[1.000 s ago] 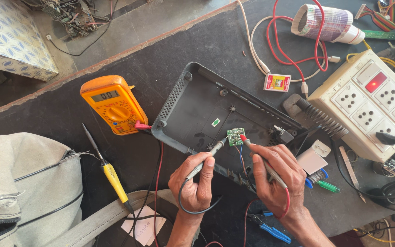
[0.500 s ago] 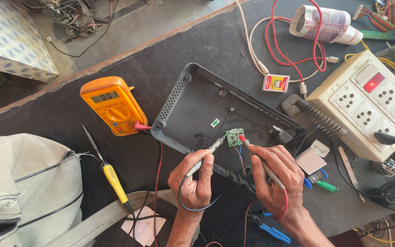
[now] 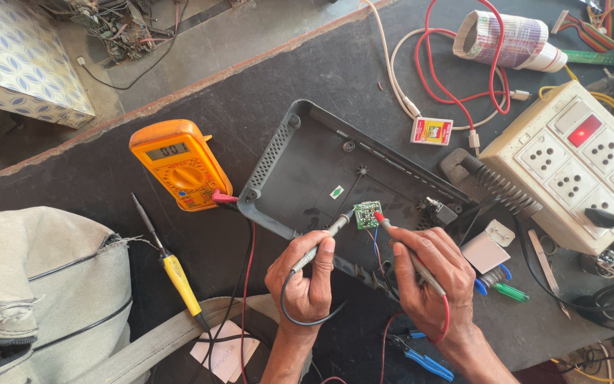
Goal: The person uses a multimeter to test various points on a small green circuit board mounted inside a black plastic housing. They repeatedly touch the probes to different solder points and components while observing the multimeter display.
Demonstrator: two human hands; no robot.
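My left hand point(image 3: 305, 281) grips a black test probe point(image 3: 337, 229) whose tip touches a small green circuit board point(image 3: 367, 214). My right hand point(image 3: 429, 277) grips a red test probe point(image 3: 382, 223), its tip on the same board from the right. The board sits inside an open black plastic casing point(image 3: 307, 167) on the dark table. Red and black leads run from the probes toward an orange multimeter point(image 3: 180, 166) lying left of the casing, its display lit.
A white multi-socket power strip point(image 3: 580, 160) with a red switch lies at the right. A yellow-handled screwdriver point(image 3: 175, 274) lies left of my hands, above a grey cloth bag point(image 3: 37, 284). Blue pliers point(image 3: 421, 355), a tape roll point(image 3: 509, 39) and loose cables surround the work.
Both hands and probes stay on the small board; the red probe tip has shifted very slightly. Nothing else has moved.
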